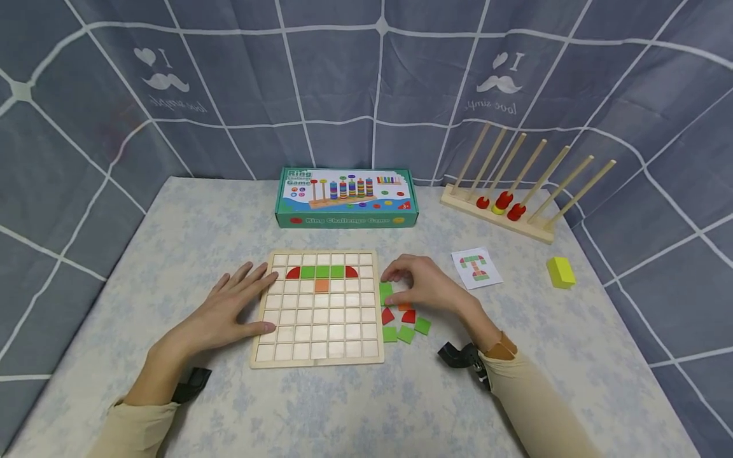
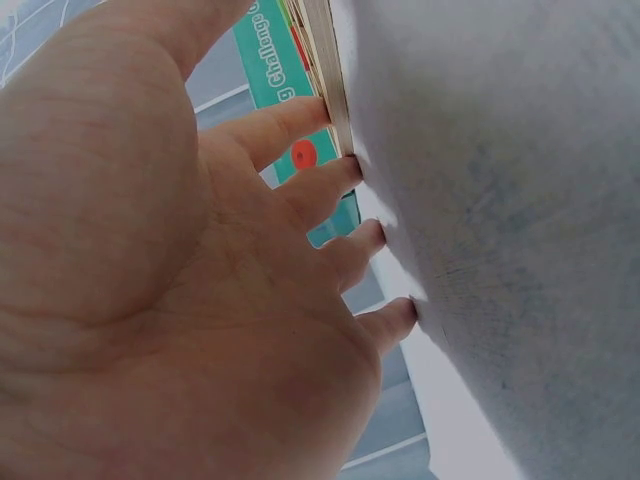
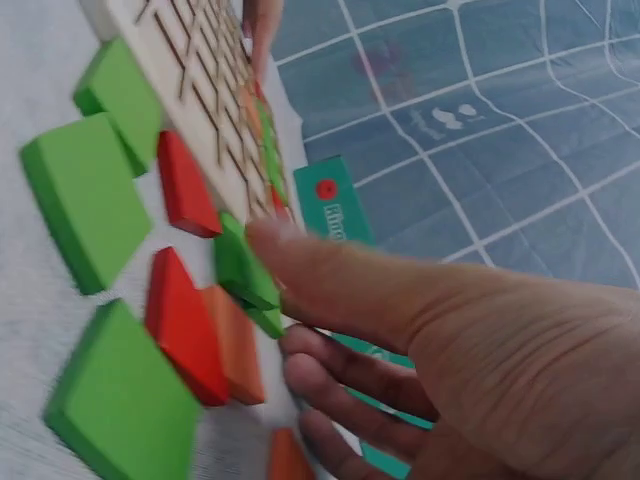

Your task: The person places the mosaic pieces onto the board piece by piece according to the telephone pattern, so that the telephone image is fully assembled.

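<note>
My left hand (image 1: 229, 312) is spread at the left edge of a wooden grid board (image 1: 321, 333), fingers extended and fingertips at its side. On the board, three green square tiles (image 1: 322, 272) sit in a row between two red rounded tiles (image 1: 293, 273), above one orange square tile (image 1: 322, 285). My right hand (image 1: 426, 283) is at the board's right edge, thumb and fingers on either side of a green tile (image 3: 240, 265); I cannot tell whether they pinch it. Loose red (image 3: 185, 325), green (image 3: 125, 395) and orange tiles (image 3: 233, 345) lie beside that hand.
Right of my right hand lies a pattern card (image 1: 476, 267) showing coloured shapes. Behind the board is a green game box (image 1: 346, 219). A peg stand (image 1: 538, 231) with red rings and a yellow one stands back right, near a yellow block (image 1: 560, 272). Grid-patterned cloth (image 1: 338, 76) hangs behind.
</note>
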